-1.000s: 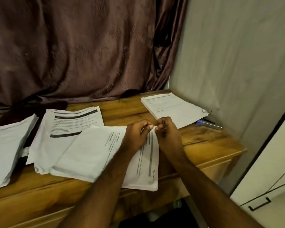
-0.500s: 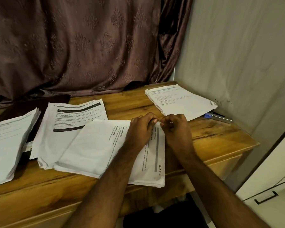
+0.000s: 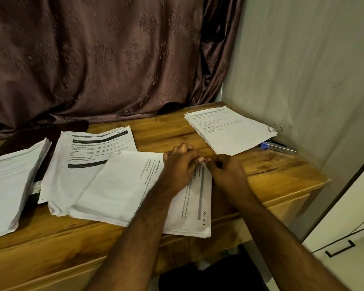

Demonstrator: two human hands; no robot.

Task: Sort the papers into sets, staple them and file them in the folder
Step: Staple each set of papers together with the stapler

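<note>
A set of printed papers (image 3: 124, 185) lies turned sideways on the wooden table (image 3: 166, 133), its "SECTION 1" edge hanging over the front. My left hand (image 3: 180, 162) and my right hand (image 3: 225, 171) meet at its far right corner, and both pinch that corner with curled fingers. Behind it lies a second set of papers (image 3: 88, 148) with black header bars. A third stack of papers (image 3: 229, 129) sits at the back right. A silver stapler (image 3: 280, 147) with a blue end lies by the wall, partly under that stack.
A thick pile of papers (image 3: 11, 181) rests at the left over a dark object (image 3: 42, 164), possibly the folder. A brown curtain (image 3: 103, 59) hangs behind the table, a grey wall (image 3: 303, 70) stands at the right, and a white cabinet with a black handle (image 3: 340, 250) is lower right.
The camera view has shifted a little. Both hands have stayed together at the corner of the front paper set, with only small finger movements.
</note>
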